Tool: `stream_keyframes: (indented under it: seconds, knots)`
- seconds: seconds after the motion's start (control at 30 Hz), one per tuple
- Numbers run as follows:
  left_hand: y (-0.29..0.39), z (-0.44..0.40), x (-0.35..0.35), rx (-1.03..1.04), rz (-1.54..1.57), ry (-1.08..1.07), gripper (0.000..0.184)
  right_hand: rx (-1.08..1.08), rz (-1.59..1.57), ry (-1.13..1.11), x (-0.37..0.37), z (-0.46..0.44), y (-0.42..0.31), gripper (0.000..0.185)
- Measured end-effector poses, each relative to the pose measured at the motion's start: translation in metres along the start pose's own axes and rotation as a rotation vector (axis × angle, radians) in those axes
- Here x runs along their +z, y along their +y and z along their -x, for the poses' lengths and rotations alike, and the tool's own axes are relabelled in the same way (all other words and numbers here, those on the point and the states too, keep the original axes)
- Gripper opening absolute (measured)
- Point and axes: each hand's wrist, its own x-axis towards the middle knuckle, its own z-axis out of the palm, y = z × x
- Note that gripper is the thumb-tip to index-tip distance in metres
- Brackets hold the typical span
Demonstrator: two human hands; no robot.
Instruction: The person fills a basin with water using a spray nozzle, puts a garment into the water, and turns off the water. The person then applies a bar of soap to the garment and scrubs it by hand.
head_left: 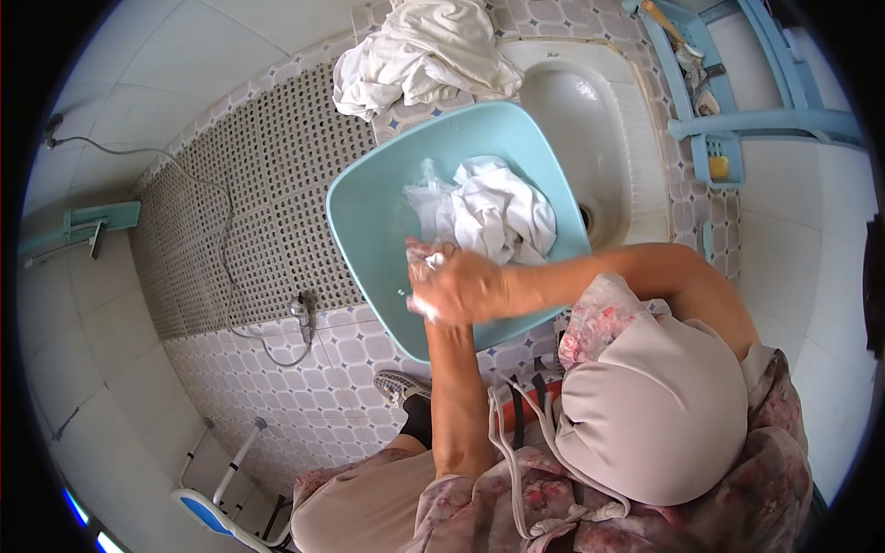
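A light-blue plastic basin [364,249] stands in front of me with a bunched white cloth [505,207] lying in it. Beside that cloth is a thinner, sheer-looking white piece [429,198]. Over the near left part of the basin my two hands press together. My right hand [468,288], slightly blurred, is closed across my left hand [419,255], covering much of it. Bits of white show between and below the fingers, seemingly wet cloth with suds; its full shape is hidden.
A heap of white fabric [429,55] lies on the tiled floor beyond the basin. A squat toilet [590,120] is at the right, with a blue rack [728,124] holding brushes and soap. A shower head [300,309] with its hose lies left, near perforated mats [240,194].
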Motion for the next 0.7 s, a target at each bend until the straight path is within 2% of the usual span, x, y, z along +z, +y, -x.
stream_keyframes:
  seconds: [0.03, 0.07, 0.1, 0.13, 0.2, 0.27, 0.3, 0.33, 0.4, 0.43, 0.47, 0.5, 0.57, 0.63, 0.7]
  knots:
    - [-0.002, 0.005, 0.017, -0.032, -0.012, 0.116, 0.03, 0.021, 0.0, 0.014, 0.005, 0.001, 0.001, 0.019]
    - [-0.006, 0.015, 0.04, -0.059, -0.002, 0.241, 0.029, 0.156, -0.083, -0.083, 0.011, -0.006, 0.017, 0.019]
    - [-0.009, 0.019, 0.056, -0.061, -0.005, 0.311, 0.029, 0.284, -0.157, -0.183, 0.013, -0.015, 0.037, 0.019]
    - [-0.012, 0.023, 0.064, -0.043, -0.052, 0.329, 0.029, 0.376, -0.09, -0.251, 0.015, -0.02, 0.05, 0.021]
    - [-0.016, 0.008, 0.002, 0.222, -0.908, 0.182, 0.029, 0.327, -0.161, -0.181, 0.016, -0.011, 0.049, 0.021]
    - [-0.014, -0.002, -0.021, 0.278, -0.928, 0.036, 0.028, 0.272, -0.213, -0.192, 0.007, -0.007, 0.02, 0.022]
    - [-0.014, -0.002, -0.03, 0.186, -0.529, -0.015, 0.028, 0.089, -0.118, -0.068, 0.021, 0.005, 0.008, 0.022]
    - [-0.014, -0.002, -0.034, 0.095, -0.13, -0.064, 0.027, 0.016, 0.083, 0.01, 0.011, 0.006, -0.01, 0.022]
    - [-0.016, -0.007, -0.046, 0.02, -0.022, -0.028, 0.029, 0.06, 0.139, -0.02, 0.005, 0.001, -0.011, 0.021]
    - [-0.016, -0.002, -0.029, 0.031, -0.316, 0.064, 0.031, 0.183, -0.013, -0.131, 0.018, -0.002, 0.008, 0.021]
    - [-0.019, 0.004, -0.011, 0.008, -0.253, 0.195, 0.031, 0.302, -0.163, -0.244, 0.029, -0.006, 0.031, 0.02]
    - [-0.017, 0.018, 0.042, -0.007, -0.185, 0.327, 0.03, 0.271, -0.081, -0.125, 0.041, -0.008, 0.054, 0.021]
    - [-0.012, 0.018, 0.052, -0.012, -0.122, 0.324, 0.034, 0.375, -0.069, -0.177, 0.019, -0.01, 0.05, 0.016]
    - [-0.007, 0.015, 0.034, -0.003, -0.098, 0.245, 0.034, 0.213, -0.161, -0.116, 0.019, -0.003, 0.02, 0.019]
    - [-0.005, 0.005, -0.005, 0.011, -0.06, 0.073, 0.034, 0.074, -0.157, -0.104, 0.025, 0.007, -0.002, 0.021]
